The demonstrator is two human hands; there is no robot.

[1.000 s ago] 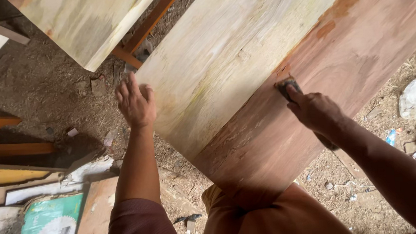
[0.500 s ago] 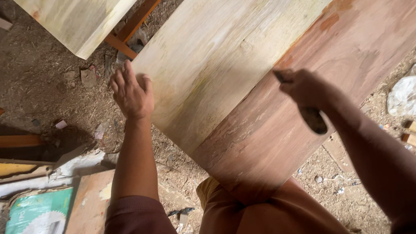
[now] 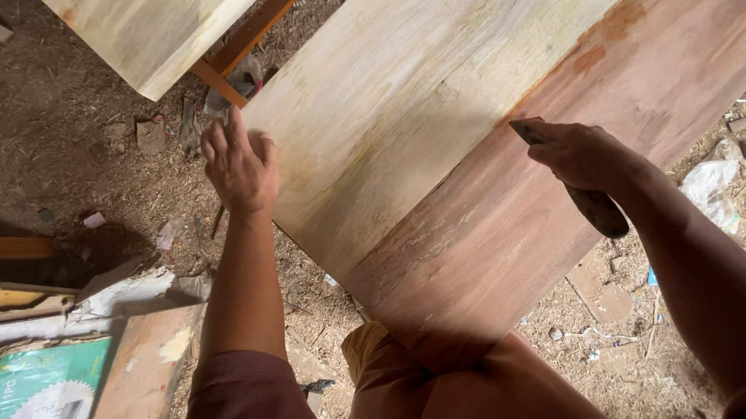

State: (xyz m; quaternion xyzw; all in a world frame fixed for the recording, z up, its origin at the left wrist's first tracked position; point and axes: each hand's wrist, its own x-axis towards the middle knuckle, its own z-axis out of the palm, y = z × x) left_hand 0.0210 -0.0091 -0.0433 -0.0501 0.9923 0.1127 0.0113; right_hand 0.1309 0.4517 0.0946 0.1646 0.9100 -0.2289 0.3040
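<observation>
Though gripped, brush [image 3: 587, 201] bristles hidden

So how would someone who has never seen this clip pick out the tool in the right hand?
Start at the big wooden board, half pale, half stained reddish-brown. On the stained half the right hand grips a brush: its dark handle sticks out below the fist, its tip touching the board. It is the only tool on the board.

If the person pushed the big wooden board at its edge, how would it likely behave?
The wooden board looks flat and thick, so probably stiff and fairly heavy. Its reddish stained half may be wet and slick. The left hand steadies its edge, so it might shift; the right hand grips a brush.
</observation>
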